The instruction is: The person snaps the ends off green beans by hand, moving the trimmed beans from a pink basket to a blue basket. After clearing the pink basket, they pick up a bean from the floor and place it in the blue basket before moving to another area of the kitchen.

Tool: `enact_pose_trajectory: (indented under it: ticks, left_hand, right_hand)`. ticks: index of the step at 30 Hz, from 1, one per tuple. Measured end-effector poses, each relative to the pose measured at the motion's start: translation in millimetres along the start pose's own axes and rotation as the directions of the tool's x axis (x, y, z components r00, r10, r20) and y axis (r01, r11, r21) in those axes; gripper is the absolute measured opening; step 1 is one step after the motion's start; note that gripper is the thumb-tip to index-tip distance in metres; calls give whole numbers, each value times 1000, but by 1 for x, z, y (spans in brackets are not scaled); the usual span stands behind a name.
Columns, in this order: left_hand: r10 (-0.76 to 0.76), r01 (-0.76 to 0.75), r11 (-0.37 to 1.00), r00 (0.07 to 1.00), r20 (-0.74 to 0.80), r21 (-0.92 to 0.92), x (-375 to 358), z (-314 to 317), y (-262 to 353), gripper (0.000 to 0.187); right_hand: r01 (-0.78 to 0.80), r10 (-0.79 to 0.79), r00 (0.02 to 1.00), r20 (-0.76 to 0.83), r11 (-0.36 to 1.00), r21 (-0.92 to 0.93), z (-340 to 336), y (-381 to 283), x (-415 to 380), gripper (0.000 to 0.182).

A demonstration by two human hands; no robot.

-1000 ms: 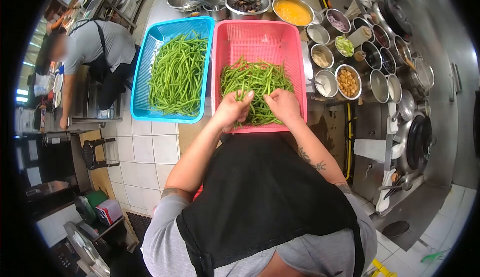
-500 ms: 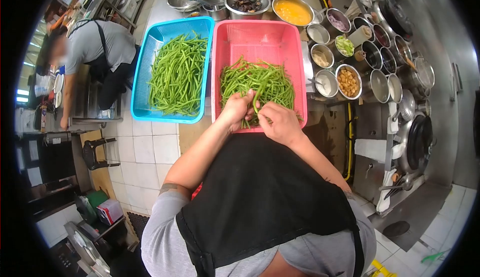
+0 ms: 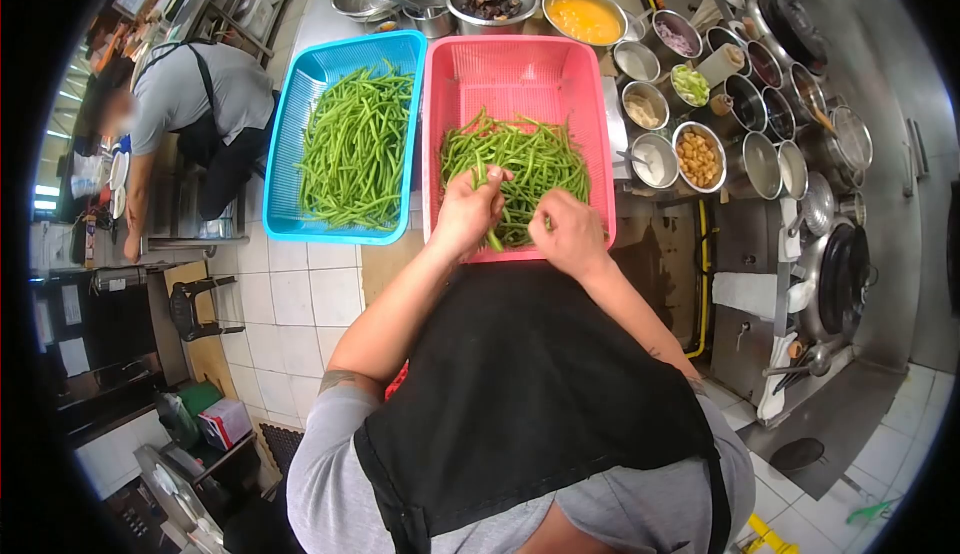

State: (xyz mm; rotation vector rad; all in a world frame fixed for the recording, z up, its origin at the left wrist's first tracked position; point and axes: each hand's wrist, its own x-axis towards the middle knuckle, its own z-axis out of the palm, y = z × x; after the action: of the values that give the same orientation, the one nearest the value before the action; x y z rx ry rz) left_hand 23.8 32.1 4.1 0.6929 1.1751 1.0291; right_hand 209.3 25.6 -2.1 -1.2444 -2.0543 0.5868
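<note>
My left hand (image 3: 467, 216) is closed around a few green beans (image 3: 480, 167), whose ends stick out above and below the fingers. It is over the near part of a pink perforated basket (image 3: 515, 79). To its right, my right hand (image 3: 573, 234) is curled with the fingertips pressed together; a speck of green shows at them, too small to name. The two hands are apart. A heap of green beans (image 3: 545, 159) lies in the pink basket under both hands. Beside it on the left, a blue basket (image 3: 277, 184) holds more green beans (image 3: 355, 154).
Metal bowls with dark pieces (image 3: 492, 4) and yellow liquid (image 3: 585, 16) stand behind the baskets. Several ingredient containers, one with browned cubes (image 3: 698, 158), line the right side. A person (image 3: 205, 99) in a dark apron bends over a counter at left.
My hands have come apart: the right moved right, away from the beans, while the left stays closed on them. The bean that stood up between both hands no longer stands there.
</note>
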Motion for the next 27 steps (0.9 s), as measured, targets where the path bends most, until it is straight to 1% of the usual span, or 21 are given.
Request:
enact_pose_trajectory:
  ticks: [1, 2, 3, 4, 6, 8, 10, 13, 16, 19, 22, 25, 27]
  left_hand:
    - [39, -38, 999, 999, 25, -21, -1, 0, -3, 25]
    - [30, -31, 999, 999, 35, 29, -4, -1, -4, 24]
    - [23, -27, 996, 999, 44, 79, -10, -1, 0, 24]
    - [15, -22, 991, 999, 51, 130, -14, -2, 4, 23]
    - [-3, -26, 961, 994, 105, 275, -21, -6, 11, 22]
    - [-32, -38, 911, 987, 161, 411, -24, -10, 11, 20]
    - [-56, -64, 842, 977, 204, 536, -25, -16, 9, 19]
    - [-101, -34, 843, 970, 220, 536, -24, -23, 5, 18]
    - [-73, -79, 858, 959, 273, 508, -26, -24, -1, 18]
    - [-13, -138, 846, 960, 278, 515, -33, -14, 7, 21]
    - [111, -213, 830, 969, 221, 515, -36, -7, 13, 22]
    - [87, -197, 842, 968, 235, 502, -48, -2, 35, 23]
    - [142, -342, 806, 905, 402, 484, -53, -10, 35, 23]
  right_hand:
    - [-34, 34, 999, -7, 999, 19, 3, 10, 0, 8]
    - [-67, 67, 998, -15, 997, 38, 6, 23, 1, 7]
    - [-96, 97, 995, -23, 994, 56, 2, 20, 7, 7]
    - [-107, 112, 993, -41, 988, 110, -3, 16, 11, 12]
    - [-71, 73, 997, -7, 985, 157, -18, -1, 19, 14]
    - [8, -14, 999, 43, 989, 149, -21, -6, 22, 16]
    - [148, -159, 980, 121, 984, 102, -17, -2, 25, 17]
    - [151, -171, 937, 305, 985, 89, -15, 8, 24, 15]
    - [154, -167, 951, 259, 986, 70, -13, 1, 18, 12]
    - [167, -169, 983, 67, 986, 24, 0, -4, 15, 8]
    - [154, -146, 984, -105, 986, 70, 12, -9, 18, 6]
    - [135, -99, 974, -205, 976, 170, 14, -18, 21, 6]
    - [119, -81, 956, -280, 985, 121, 13, -3, 27, 3]
